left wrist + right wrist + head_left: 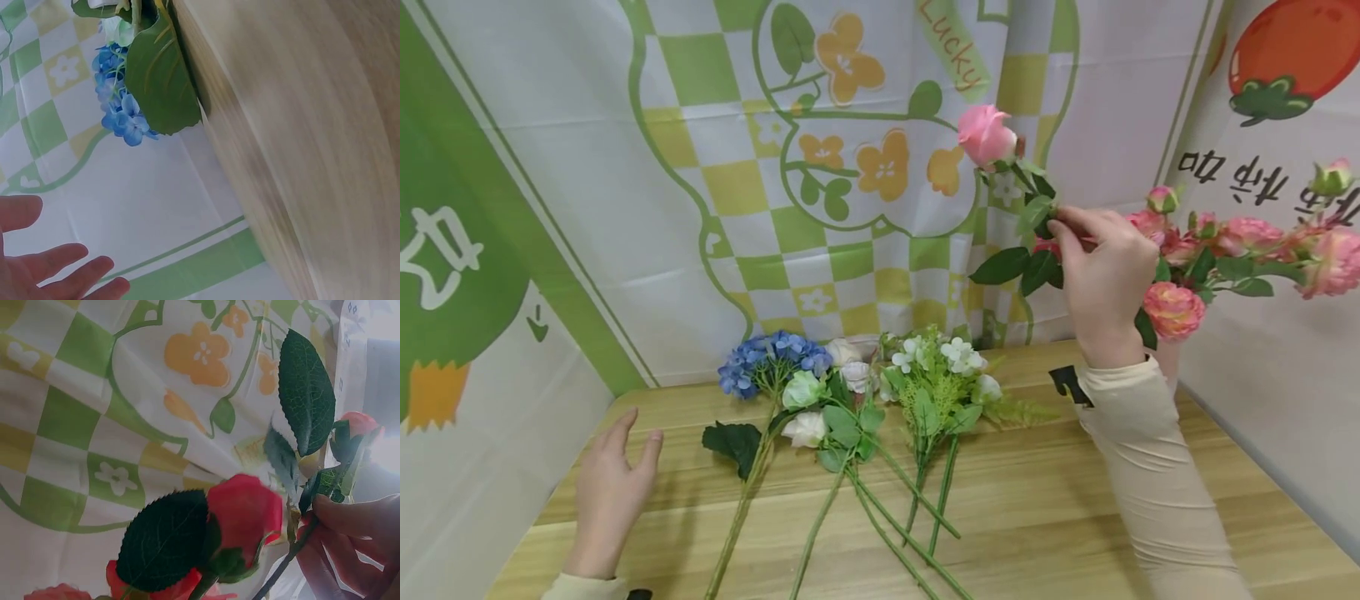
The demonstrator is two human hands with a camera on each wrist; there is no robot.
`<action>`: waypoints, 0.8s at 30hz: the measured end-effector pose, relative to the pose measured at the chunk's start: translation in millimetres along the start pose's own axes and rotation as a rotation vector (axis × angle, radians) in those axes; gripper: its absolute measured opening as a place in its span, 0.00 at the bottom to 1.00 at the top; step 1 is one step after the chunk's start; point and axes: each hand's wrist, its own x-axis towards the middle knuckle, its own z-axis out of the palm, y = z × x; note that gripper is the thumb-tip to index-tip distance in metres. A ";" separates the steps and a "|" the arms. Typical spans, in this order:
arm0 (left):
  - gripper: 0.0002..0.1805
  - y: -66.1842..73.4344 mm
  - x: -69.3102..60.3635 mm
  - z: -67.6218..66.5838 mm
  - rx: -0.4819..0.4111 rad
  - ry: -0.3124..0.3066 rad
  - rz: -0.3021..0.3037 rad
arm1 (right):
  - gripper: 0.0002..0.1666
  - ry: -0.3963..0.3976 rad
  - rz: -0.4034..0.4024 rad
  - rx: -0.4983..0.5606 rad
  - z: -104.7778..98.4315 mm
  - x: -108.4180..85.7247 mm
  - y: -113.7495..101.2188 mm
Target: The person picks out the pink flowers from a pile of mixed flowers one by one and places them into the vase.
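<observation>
Between thumb and fingertips, my right hand (1108, 275) pinches the stem of a pink rose (987, 136), raised above the table's back right. The right wrist view shows the fingers on the stem just below dark green leaves (306, 394). A fuller red-pink rose (244, 515) is close beside it. Coral-pink flowers (1174, 311) stand behind and right of that hand; their base is mostly hidden by the wrist. At the left, my left hand (615, 479) holds nothing, its fingers spread. Nearest to it is a blue hydrangea (741, 371) with a large dark leaf (159, 81).
White and pale green roses (805, 429) lie mid-table with their stems crossing. Right of them lies a bunch of small white flowers and greenery (932, 387). The wooden table (1015, 517) meets a printed cloth backdrop (805, 225) at the back.
</observation>
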 end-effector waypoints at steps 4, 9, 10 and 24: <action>0.32 -1.6 0.0 2.3 0.010 -0.005 0.010 | 0.10 -0.007 0.002 -0.019 -2.9 -0.5 7.8; 0.32 -3.8 0.3 6.9 0.020 -0.007 0.030 | 0.10 -0.030 0.001 -0.056 -7.6 -3.5 15.8; 0.32 -4.2 -0.2 7.6 0.023 -0.010 0.032 | 0.11 -0.036 -0.003 -0.065 -8.4 -4.1 16.3; 0.32 -4.2 -1.7 13.0 0.057 -0.010 0.111 | 0.13 -0.065 -0.009 -0.157 -12.5 -1.3 15.1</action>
